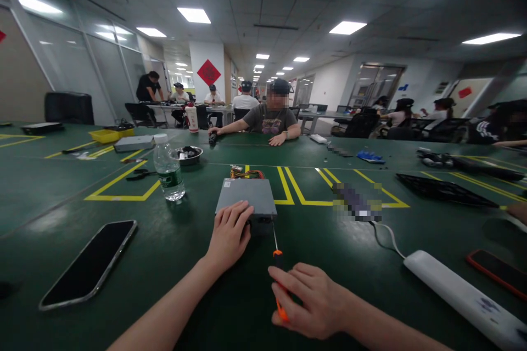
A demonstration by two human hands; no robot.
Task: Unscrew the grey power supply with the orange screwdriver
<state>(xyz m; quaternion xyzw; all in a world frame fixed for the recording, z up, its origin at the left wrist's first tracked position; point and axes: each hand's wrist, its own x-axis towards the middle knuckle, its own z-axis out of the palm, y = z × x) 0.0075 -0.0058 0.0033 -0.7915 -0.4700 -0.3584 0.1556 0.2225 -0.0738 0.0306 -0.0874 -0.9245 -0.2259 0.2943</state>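
A grey metal computer power supply (247,192) lies flat on the green table, its bundle of coloured wires (249,174) at the far side. My left hand (231,230) grips its near left corner, fingers over the top and thumb at the near face. In my right hand (308,299) is a screwdriver (279,256) with an orange and black handle, fingers wrapped round it. The thin shaft points away from me, and its tip meets the near face close to the right corner. Whether the tip sits in a screw is too small to tell.
Left of the power supply stands a water bottle (168,170), with a metal bowl (189,154) behind it. A phone (93,263) lies at near left. On the right are a white power strip (461,296) and a red-edged phone (498,271). A person (272,115) sits opposite.
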